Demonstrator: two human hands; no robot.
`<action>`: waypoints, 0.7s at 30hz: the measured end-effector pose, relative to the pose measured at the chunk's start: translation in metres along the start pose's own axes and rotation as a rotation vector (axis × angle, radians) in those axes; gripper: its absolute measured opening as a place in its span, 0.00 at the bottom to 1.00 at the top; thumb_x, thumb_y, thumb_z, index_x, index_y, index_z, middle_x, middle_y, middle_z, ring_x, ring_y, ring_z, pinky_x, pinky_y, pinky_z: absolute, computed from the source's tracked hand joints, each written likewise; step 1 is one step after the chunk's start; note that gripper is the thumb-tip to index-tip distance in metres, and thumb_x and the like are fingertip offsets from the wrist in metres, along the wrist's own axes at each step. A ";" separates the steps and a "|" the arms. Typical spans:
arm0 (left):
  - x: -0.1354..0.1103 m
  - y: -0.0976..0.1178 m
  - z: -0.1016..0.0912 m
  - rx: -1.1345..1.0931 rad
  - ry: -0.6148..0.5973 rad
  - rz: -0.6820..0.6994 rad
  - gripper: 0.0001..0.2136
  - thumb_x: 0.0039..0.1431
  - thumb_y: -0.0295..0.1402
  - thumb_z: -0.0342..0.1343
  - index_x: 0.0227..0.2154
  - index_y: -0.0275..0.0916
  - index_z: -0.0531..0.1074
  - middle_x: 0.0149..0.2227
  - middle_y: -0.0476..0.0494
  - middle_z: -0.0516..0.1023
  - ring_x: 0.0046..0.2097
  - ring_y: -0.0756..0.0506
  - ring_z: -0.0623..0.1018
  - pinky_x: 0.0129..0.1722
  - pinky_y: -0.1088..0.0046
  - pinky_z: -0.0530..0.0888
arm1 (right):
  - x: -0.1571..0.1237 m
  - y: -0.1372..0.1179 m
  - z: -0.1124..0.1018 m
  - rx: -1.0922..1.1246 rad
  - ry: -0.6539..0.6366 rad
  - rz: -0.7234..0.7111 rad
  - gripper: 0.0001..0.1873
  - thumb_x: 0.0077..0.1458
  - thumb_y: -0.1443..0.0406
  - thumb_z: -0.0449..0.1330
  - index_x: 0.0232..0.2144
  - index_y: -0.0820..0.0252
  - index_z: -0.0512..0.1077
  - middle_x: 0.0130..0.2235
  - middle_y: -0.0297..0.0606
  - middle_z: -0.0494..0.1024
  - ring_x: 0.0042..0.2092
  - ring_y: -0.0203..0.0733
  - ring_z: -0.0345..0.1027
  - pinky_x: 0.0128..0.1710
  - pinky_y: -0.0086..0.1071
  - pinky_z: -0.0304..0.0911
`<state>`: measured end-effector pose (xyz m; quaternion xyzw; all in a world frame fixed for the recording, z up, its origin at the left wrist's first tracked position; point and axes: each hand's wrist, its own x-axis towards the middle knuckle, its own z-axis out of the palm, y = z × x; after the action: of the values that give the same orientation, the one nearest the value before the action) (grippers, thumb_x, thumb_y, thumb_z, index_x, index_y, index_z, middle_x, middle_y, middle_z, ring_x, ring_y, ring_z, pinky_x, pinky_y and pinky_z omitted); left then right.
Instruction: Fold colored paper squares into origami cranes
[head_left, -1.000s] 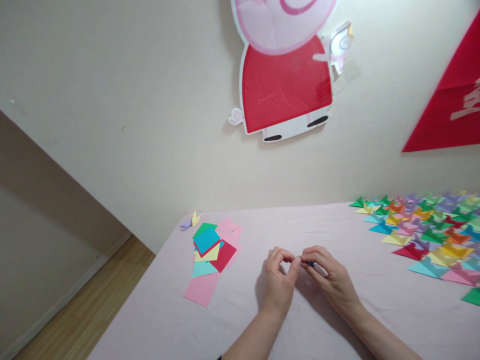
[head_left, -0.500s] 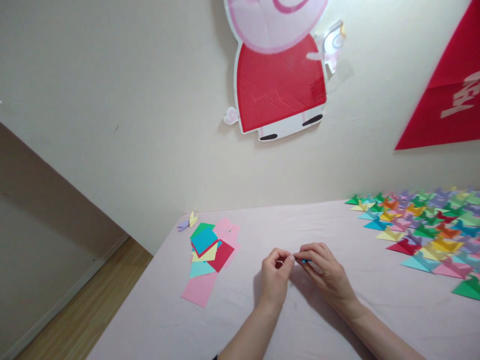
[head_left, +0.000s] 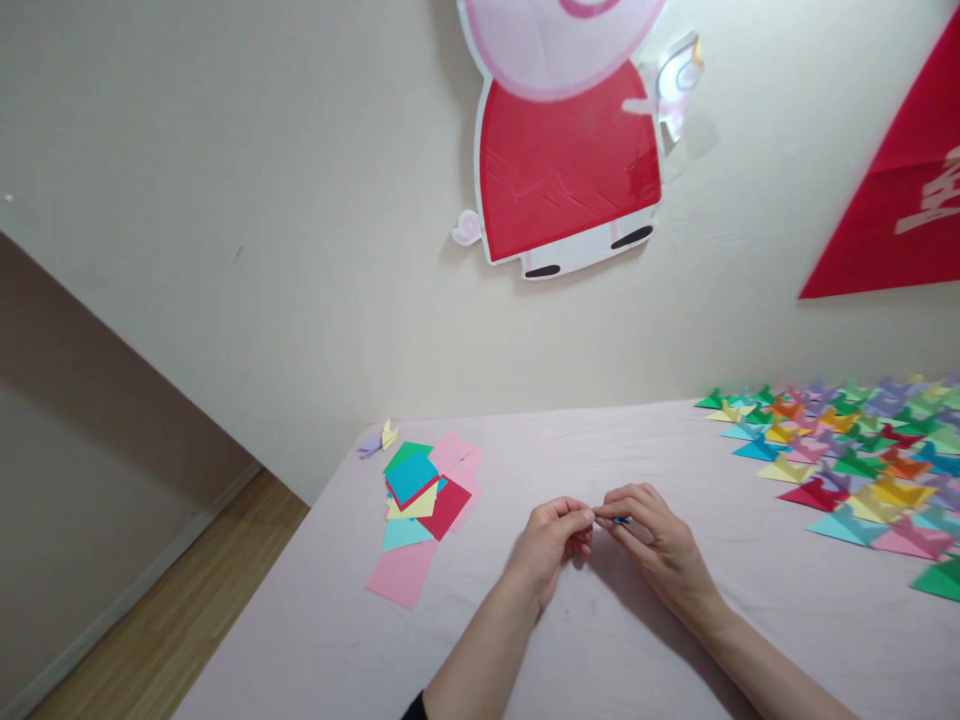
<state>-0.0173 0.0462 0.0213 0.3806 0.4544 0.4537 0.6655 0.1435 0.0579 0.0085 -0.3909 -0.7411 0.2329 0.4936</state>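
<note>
A small piece of folded blue paper (head_left: 621,519) shows between the fingers of my right hand (head_left: 656,535), which pinches it just above the cloth. Most of the paper is covered by fingers, so its shape cannot be made out. My left hand (head_left: 551,545) meets it from the left, thumb and forefinger closed at the paper's left end. The fingertips of both hands nearly touch. Left of them lies a loose pile of coloured paper squares, a blue square (head_left: 412,478), a red square (head_left: 448,508) and a pink square (head_left: 403,573) among them.
Rows of folded paper birds (head_left: 862,460) in many colours cover the table's right side. Two small folded pieces, one yellow (head_left: 389,435) and one purple (head_left: 370,447), lie at the far left corner. A pale pink cloth (head_left: 300,640) covers the table, with the wall behind.
My left hand has turned, its back now more upward and its lower fingers showing beneath. Both hands stay together around the blue paper. The view has shifted slightly.
</note>
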 end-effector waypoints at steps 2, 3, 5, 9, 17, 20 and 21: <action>0.001 -0.001 0.000 0.025 0.000 0.016 0.16 0.43 0.44 0.63 0.27 0.36 0.71 0.24 0.51 0.68 0.24 0.53 0.66 0.25 0.76 0.61 | 0.000 0.000 0.000 0.032 0.009 0.040 0.11 0.59 0.55 0.59 0.31 0.50 0.79 0.32 0.38 0.78 0.39 0.47 0.69 0.40 0.39 0.65; 0.001 -0.002 0.000 0.041 0.005 0.032 0.15 0.44 0.44 0.63 0.27 0.36 0.70 0.23 0.51 0.68 0.23 0.53 0.66 0.24 0.76 0.60 | 0.001 0.000 0.001 0.048 0.016 0.065 0.12 0.59 0.54 0.60 0.30 0.50 0.79 0.32 0.38 0.78 0.39 0.47 0.69 0.40 0.39 0.65; 0.001 -0.003 0.000 0.078 0.030 0.082 0.13 0.47 0.43 0.62 0.28 0.37 0.71 0.23 0.52 0.68 0.24 0.52 0.65 0.25 0.76 0.61 | 0.001 0.001 0.001 0.078 0.026 0.113 0.14 0.58 0.52 0.60 0.29 0.51 0.78 0.32 0.38 0.78 0.39 0.48 0.69 0.40 0.39 0.65; -0.003 -0.002 0.001 0.379 0.117 0.370 0.04 0.53 0.33 0.58 0.31 0.39 0.73 0.31 0.49 0.73 0.32 0.49 0.70 0.33 0.74 0.66 | 0.002 0.004 0.001 0.138 0.031 0.196 0.15 0.56 0.50 0.61 0.28 0.53 0.77 0.33 0.38 0.78 0.39 0.47 0.70 0.41 0.38 0.64; -0.003 -0.004 0.002 0.555 0.157 0.487 0.03 0.57 0.30 0.57 0.28 0.39 0.72 0.30 0.50 0.73 0.32 0.49 0.70 0.33 0.74 0.66 | 0.002 0.007 0.002 0.250 -0.004 0.304 0.16 0.53 0.51 0.63 0.27 0.56 0.76 0.33 0.38 0.77 0.37 0.44 0.70 0.38 0.35 0.65; -0.004 -0.004 0.003 0.589 0.160 0.520 0.04 0.57 0.30 0.56 0.28 0.40 0.71 0.30 0.50 0.72 0.32 0.49 0.70 0.33 0.74 0.65 | 0.003 0.005 0.003 0.255 -0.014 0.299 0.16 0.53 0.51 0.63 0.27 0.56 0.76 0.32 0.37 0.76 0.37 0.44 0.69 0.38 0.34 0.65; -0.005 -0.004 0.003 0.605 0.163 0.534 0.04 0.57 0.29 0.56 0.28 0.40 0.71 0.30 0.50 0.72 0.32 0.49 0.70 0.33 0.74 0.65 | 0.003 0.005 0.003 0.251 -0.014 0.293 0.15 0.53 0.51 0.63 0.27 0.56 0.76 0.32 0.37 0.76 0.37 0.44 0.69 0.38 0.34 0.64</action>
<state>-0.0138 0.0401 0.0197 0.6267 0.5037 0.4850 0.3441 0.1417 0.0632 0.0056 -0.4284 -0.6448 0.3959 0.4940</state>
